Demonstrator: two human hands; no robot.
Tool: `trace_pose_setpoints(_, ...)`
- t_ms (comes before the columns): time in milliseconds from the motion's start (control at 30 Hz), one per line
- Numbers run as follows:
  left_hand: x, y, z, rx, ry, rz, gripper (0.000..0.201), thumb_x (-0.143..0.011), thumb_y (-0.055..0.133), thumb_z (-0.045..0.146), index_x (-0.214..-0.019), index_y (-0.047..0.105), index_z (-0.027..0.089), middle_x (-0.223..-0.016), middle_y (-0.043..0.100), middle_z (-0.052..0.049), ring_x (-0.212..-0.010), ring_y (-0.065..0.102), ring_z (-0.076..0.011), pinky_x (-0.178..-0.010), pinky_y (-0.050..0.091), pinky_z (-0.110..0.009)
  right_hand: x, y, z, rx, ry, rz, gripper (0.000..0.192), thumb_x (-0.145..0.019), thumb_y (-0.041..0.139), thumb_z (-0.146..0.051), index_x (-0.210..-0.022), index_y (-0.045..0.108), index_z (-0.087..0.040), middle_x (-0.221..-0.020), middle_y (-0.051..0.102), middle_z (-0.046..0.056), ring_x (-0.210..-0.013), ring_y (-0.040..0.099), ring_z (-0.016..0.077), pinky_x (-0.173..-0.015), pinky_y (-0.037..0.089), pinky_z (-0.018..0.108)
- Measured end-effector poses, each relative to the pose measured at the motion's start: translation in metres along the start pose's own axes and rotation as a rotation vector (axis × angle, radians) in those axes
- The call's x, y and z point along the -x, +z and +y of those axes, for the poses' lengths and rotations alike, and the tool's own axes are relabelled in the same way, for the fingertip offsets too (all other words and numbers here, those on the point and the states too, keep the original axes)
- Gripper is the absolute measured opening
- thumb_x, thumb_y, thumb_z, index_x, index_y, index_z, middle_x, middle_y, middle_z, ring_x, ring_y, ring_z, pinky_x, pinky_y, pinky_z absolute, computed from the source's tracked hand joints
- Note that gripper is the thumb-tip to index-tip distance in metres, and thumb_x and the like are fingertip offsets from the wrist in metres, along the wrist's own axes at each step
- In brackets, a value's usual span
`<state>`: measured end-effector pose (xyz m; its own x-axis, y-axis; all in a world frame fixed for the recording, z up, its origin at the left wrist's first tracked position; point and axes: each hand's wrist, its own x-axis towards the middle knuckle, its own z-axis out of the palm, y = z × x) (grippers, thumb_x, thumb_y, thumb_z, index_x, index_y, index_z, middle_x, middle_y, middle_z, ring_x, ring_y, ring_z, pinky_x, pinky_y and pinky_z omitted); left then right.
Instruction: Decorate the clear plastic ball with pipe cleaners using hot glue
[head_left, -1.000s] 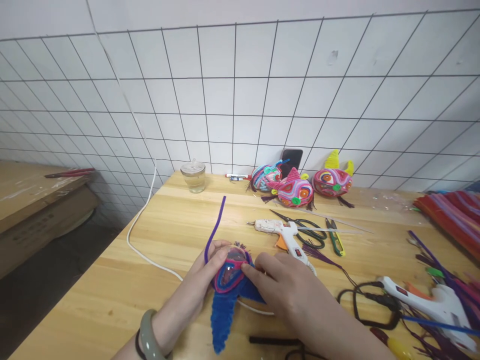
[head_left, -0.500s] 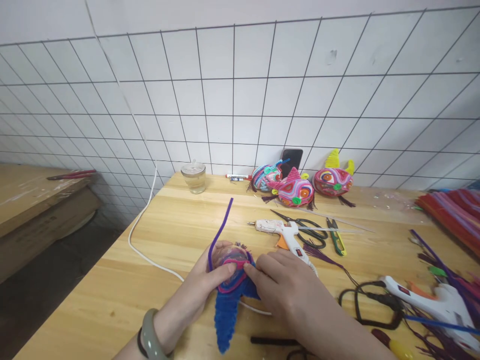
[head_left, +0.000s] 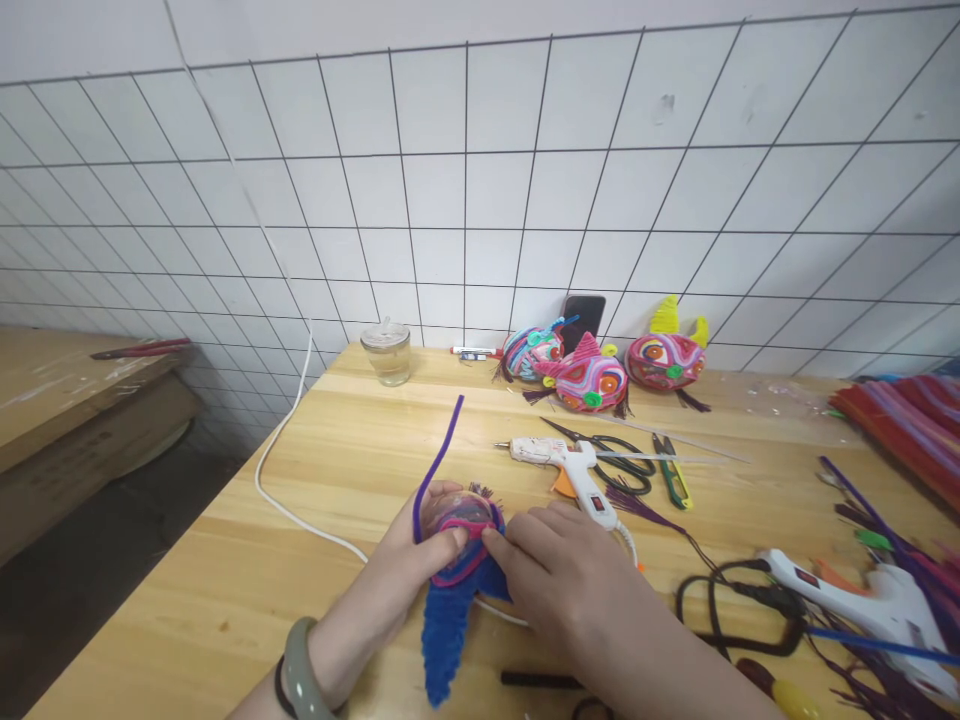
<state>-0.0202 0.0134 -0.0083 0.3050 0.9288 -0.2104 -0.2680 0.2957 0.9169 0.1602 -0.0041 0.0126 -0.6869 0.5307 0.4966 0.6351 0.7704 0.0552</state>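
Note:
Near the front of the wooden table, my left hand is wrapped round a round craft fish made of blue, pink and purple pipe cleaner. Its thumb presses on the pink strip at the top. A long blue tail fin hangs toward me. One purple pipe cleaner stands up from the fish beside my left fingers. My right hand is closed against the fish's right side, its index fingertip on the pink strip. The other right fingers are curled, and what lies beneath them is hidden.
A white glue gun lies ahead with black scissors and yellow-green thread snips. Finished craft fish and a phone are by the wall. A glass cup stands back left; a second glue gun lies right.
Both hands and the fish have shifted very slightly left in the view. The thumb and index finger remain pressed on the pink strip.

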Motion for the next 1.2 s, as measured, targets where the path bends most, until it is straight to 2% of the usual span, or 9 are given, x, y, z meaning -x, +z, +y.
trace_pose_setpoints(333, 0.0014, -0.0028, -0.0026, 0.002, 0.01, -0.036, 0.033, -0.078, 0.066, 0.025, -0.108, 0.055, 0.018, -0.118, 0.065, -0.012, -0.114, 0.055, -0.0287, -0.098, 0.04, -0.042, -0.001, -0.003, 0.0018, 0.005, 0.003, 0.005, 0.02, -0.088, 0.044, -0.004, -0.097, 0.059, -0.014, -0.072, 0.057, 0.003, -0.06, 0.048, 0.0181, -0.056, 0.031, 0.032)
trace_pose_setpoints(467, 0.0021, -0.0016, -0.0013, 0.014, 0.0, -0.054, 0.035, -0.078, 0.067, 0.028, -0.11, 0.055, 0.019, -0.118, 0.065, -0.011, -0.114, 0.056, -0.0275, -0.097, 0.041, -0.04, -0.0022, -0.0082, 0.0018, 0.005, 0.007, -0.049, 0.017, -0.089, 0.046, -0.006, -0.097, 0.059, -0.013, -0.072, 0.057, 0.003, -0.062, 0.048, 0.0191, -0.057, 0.03, 0.033)
trace_pose_setpoints(700, 0.0015, 0.0016, 0.0005, 0.016, -0.013, 0.03, 0.036, -0.072, 0.074, 0.028, -0.104, 0.059, 0.02, -0.108, 0.07, -0.007, -0.104, 0.062, -0.0224, -0.091, 0.046, -0.033, -0.0059, -0.0098, -0.003, 0.026, -0.011, -0.082, 0.015, -0.089, 0.047, -0.008, -0.093, 0.06, -0.012, -0.072, 0.056, 0.003, -0.06, 0.045, 0.0187, -0.056, 0.028, 0.033)
trace_pose_setpoints(800, 0.0015, 0.0021, 0.0005, 0.011, -0.003, 0.042, 0.037, -0.071, 0.075, 0.027, -0.104, 0.06, 0.019, -0.109, 0.07, -0.007, -0.104, 0.062, -0.0231, -0.09, 0.047, -0.033, -0.0063, -0.0099, -0.0044, 0.027, -0.012, -0.107, 0.011, -0.088, 0.05, -0.009, -0.092, 0.06, -0.012, -0.074, 0.056, 0.003, -0.06, 0.045, 0.0187, -0.056, 0.028, 0.032)
trace_pose_setpoints(1033, 0.0022, 0.0016, 0.0006, -0.001, 0.013, 0.032, 0.037, -0.072, 0.073, 0.027, -0.105, 0.059, 0.018, -0.111, 0.07, -0.01, -0.105, 0.062, -0.0264, -0.092, 0.046, -0.037, -0.0035, -0.0049, -0.0038, -0.05, 0.004, -0.035, 0.023, -0.089, 0.041, -0.002, -0.097, 0.06, -0.011, -0.073, 0.057, 0.003, -0.061, 0.046, 0.0184, -0.056, 0.032, 0.032)
trace_pose_setpoints(1200, 0.0019, 0.0031, 0.0034, 0.015, 0.007, 0.031, 0.039, -0.071, 0.074, 0.027, -0.105, 0.057, 0.017, -0.112, 0.069, -0.012, -0.105, 0.062, -0.0275, -0.093, 0.045, -0.039, -0.0027, -0.003, -0.0032, -0.105, 0.044, -0.015, 0.022, -0.089, 0.043, -0.005, -0.083, 0.061, -0.016, -0.072, 0.059, 0.003, -0.061, 0.048, 0.0179, -0.055, 0.035, 0.031)
